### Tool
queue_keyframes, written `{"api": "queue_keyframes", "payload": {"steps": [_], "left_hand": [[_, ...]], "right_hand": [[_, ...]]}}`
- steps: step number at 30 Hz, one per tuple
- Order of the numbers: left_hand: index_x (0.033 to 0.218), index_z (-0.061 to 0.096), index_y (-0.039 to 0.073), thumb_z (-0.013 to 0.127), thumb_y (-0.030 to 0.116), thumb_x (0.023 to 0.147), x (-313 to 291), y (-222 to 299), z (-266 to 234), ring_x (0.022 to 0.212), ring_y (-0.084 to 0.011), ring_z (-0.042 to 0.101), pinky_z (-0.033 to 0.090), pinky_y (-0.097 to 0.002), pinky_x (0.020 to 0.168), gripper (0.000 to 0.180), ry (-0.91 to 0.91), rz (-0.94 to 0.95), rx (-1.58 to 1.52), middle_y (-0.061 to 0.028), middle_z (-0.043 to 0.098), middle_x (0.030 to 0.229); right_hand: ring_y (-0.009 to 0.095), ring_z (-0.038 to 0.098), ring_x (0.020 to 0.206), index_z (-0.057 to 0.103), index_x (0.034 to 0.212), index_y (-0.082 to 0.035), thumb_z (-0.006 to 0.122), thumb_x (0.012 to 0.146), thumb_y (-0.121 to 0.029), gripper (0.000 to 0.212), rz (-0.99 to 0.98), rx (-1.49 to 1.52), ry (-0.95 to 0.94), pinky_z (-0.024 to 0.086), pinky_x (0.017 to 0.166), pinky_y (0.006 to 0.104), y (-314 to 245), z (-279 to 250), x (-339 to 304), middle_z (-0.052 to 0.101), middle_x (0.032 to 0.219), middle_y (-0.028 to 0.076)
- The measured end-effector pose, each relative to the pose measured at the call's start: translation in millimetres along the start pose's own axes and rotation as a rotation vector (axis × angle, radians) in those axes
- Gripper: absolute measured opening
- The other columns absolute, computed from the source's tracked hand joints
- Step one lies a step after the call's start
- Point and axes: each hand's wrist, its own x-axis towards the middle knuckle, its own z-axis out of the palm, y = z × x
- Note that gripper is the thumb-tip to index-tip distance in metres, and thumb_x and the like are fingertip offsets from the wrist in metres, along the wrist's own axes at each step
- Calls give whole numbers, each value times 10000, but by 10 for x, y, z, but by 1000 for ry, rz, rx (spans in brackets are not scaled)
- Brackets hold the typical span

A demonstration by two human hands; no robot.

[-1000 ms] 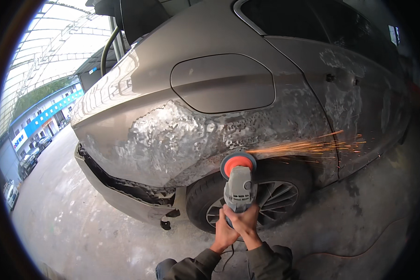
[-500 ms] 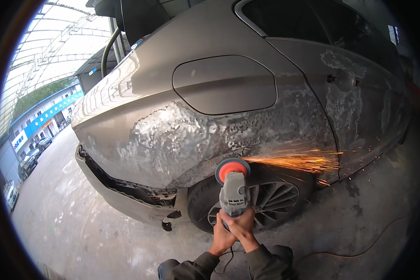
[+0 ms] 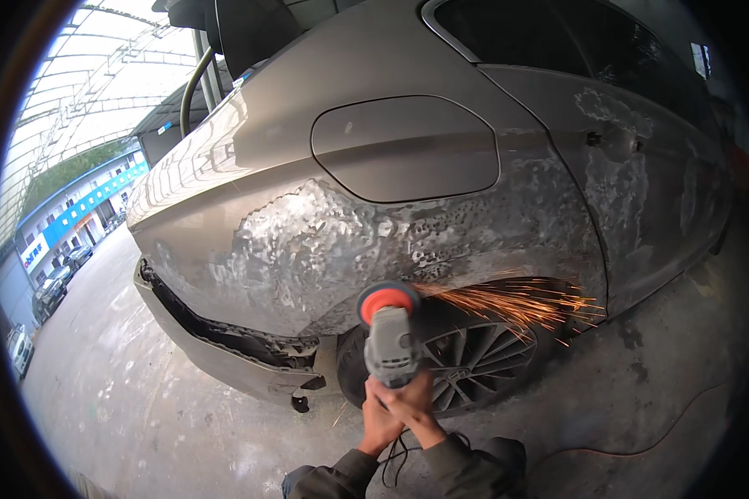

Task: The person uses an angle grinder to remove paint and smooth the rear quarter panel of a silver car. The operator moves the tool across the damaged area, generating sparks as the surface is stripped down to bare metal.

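Head view had the bare left hand (image 3: 379, 427) and right hand (image 3: 413, 404), grip clamped round a boxy grey angle grinder (image 3: 391, 343), round red disc (image 3: 389, 297) up by a scraped metallic-brown car's wheel arch (image 3: 331, 317), orange sparks (image 3: 516, 303) spraying right.

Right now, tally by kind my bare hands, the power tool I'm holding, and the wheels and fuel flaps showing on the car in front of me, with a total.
Hands: 2, left hand and right hand
Power tools: 1, angle grinder
Wheels: 1, spoked wheel
Fuel flaps: 1, fuel flap
Total: 5
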Motion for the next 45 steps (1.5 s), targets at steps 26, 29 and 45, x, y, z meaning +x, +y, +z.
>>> {"api": "queue_keyframes", "payload": {"steps": [26,29,45], "left_hand": [[1475,296,7,833,300,762,-351,-211,-89,1247,-313,573,455,-405,1015,940,61,-47,-114,-229,562,1346],[1467,297,-12,842,279,753,-218,-195,-110,1265,-300,549,438,-402,1031,945,28,0,4,-217,529,1377],[1227,427,13,860,252,688,119,767,90,996,-473,657,523,-460,810,731,-110,-21,72,-296,649,1020]], "right_hand": [[374,703,930,638,1119,11,850,617,-249,604,88,-224,-54,550,810,431,140,202,-238,710,1009,214],[353,710,921,634,1111,15,851,616,-245,600,97,-126,-3,553,797,419,176,190,-183,713,989,206],[176,673,847,696,980,15,825,731,-180,342,63,188,176,534,796,331,-122,-359,38,712,966,72]]}}
